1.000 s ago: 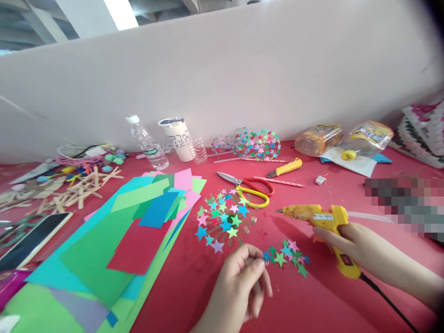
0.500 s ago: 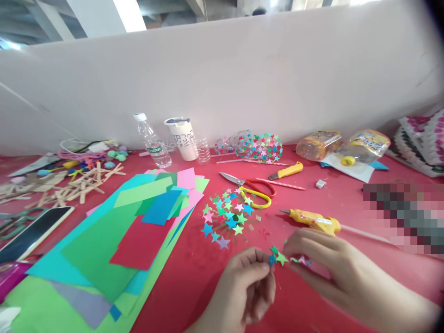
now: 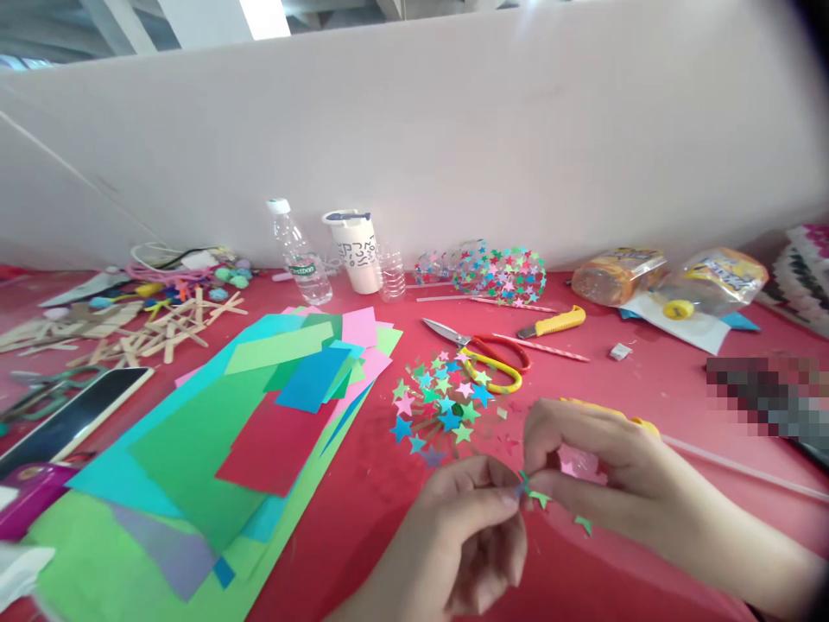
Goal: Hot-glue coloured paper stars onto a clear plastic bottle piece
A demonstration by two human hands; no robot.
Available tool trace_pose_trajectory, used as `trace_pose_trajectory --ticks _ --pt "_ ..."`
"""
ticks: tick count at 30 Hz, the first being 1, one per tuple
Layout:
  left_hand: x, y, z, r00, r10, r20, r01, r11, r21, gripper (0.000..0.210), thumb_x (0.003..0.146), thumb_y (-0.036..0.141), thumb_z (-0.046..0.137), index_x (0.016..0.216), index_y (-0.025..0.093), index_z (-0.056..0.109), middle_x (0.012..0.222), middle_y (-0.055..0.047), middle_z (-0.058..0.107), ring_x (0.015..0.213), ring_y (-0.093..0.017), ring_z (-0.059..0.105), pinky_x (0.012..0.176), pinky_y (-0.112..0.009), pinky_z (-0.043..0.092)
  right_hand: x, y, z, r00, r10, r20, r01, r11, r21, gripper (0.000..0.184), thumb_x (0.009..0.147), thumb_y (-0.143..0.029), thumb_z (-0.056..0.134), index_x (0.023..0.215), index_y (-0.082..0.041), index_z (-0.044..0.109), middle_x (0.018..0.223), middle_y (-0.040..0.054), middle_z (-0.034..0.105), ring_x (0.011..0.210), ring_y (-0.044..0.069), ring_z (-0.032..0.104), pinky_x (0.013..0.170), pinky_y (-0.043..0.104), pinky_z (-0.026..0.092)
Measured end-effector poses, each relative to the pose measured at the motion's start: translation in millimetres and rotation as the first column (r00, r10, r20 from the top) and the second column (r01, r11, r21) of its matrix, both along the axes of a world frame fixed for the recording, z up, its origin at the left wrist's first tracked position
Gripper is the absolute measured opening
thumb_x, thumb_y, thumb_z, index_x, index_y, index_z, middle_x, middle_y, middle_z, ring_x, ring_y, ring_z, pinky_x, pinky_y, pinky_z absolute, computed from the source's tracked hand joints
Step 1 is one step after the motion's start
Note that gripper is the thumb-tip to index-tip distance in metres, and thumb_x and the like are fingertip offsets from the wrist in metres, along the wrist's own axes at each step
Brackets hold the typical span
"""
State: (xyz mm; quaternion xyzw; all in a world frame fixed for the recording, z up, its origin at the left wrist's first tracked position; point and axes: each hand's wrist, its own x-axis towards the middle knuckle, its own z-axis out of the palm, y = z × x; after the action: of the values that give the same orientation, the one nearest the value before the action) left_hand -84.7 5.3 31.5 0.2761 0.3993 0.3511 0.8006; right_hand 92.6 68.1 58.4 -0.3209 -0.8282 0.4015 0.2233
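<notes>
Left hand (image 3: 463, 531) pinches a small blue star (image 3: 520, 490) between thumb and forefinger, over the red desk (image 3: 350, 518). Right hand (image 3: 605, 466) has curled fingers, with its thumb tip right beside the blue star; cannot tell if it grips anything. Green star (image 3: 540, 499) just below the fingertips, another few partly hidden by the right hand. Glue gun (image 3: 646, 426) lies mostly hidden behind that hand. Star-covered clear piece (image 3: 448, 420) sits beyond the left hand, near scissors (image 3: 467, 341). Coloured paper (image 3: 194, 466) piled to the left.
</notes>
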Motion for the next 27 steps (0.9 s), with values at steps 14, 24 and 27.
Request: trace_pose_trajectory --ticks 14,24,27 --pt "-47 -3 5.1 0.213 0.759 -0.615 0.523 0.443 0.728 0.027 0.082 0.013 0.055 0.106 0.024 0.06 0.145 -0.008 0.033 0.135 -0.03 0.033 0.106 -0.052 0.037 -31 -5 -4.5 0.997 0.055 -0.045 -0.036 0.938 0.344 0.012 0.088 -0.01 0.058 0.088 -0.022 0.056 0.085 -0.0005 0.059 0.077 0.011 0.055 0.071 0.022 0.045" --pt "-47 -2 -10.1 0.252 0.783 -0.569 0.434 0.434 0.79 0.031 0.079 0.003 0.054 0.1 0.024 0.06 0.147 -0.007 0.033 0.136 -0.031 0.031 0.106 -0.054 0.035 -39 -1 -10.5 0.998 0.004 -0.059 0.027 0.857 0.515 0.013 0.079 -0.007 0.066 0.083 -0.019 0.065 0.081 0.0017 0.062 0.073 0.014 0.054 0.065 0.025 0.046" --pt "-46 -2 -11.8 0.284 0.781 -0.556 0.41 0.425 0.807 0.033 0.078 0.001 0.052 0.101 0.023 0.059 0.146 -0.008 0.033 0.136 -0.03 0.033 0.106 -0.052 0.036 -39 1 -14.0 0.999 0.011 -0.047 0.015 0.853 0.522 0.014 0.077 -0.006 0.067 0.081 -0.019 0.064 0.08 0.0015 0.062 0.073 0.014 0.053 0.064 0.025 0.046"
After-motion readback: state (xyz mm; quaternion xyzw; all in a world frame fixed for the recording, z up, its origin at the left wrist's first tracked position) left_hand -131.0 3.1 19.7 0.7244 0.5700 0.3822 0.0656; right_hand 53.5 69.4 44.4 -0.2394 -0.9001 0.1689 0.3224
